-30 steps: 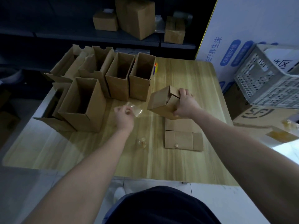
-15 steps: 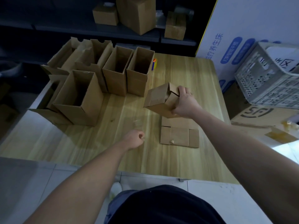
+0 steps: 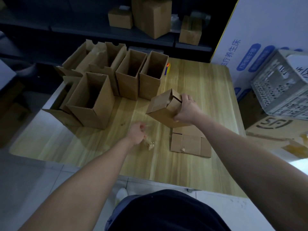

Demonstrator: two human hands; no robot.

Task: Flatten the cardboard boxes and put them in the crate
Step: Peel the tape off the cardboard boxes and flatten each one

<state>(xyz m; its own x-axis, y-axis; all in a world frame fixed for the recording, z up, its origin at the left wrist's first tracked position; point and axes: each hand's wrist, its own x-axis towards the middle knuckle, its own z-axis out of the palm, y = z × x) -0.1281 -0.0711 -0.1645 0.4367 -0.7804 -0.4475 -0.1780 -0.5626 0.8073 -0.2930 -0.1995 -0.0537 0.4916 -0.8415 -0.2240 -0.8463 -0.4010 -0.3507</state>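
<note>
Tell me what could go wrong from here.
1. The left hand holds a tape wad, which may stick to the hand or to the table.
2. The right hand alone grips the tilted box, which could slip onto the flattened box below.

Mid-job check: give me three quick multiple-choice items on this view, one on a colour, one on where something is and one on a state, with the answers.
1. The crate is: A. red; B. pale grey-white; C. black.
2. The flattened box lies: A. on the table, near the right hand; B. in the crate; C. on a shelf.
3. The held box is: A. flattened; B. standing upright, open-topped; C. box-shaped, tilted in the right hand.

Answers: 1 B, its latticed walls are pale. 2 A, it lies flat on the wood just beyond the held box. 3 C, the fingers grip its closed end while it leans.
</note>
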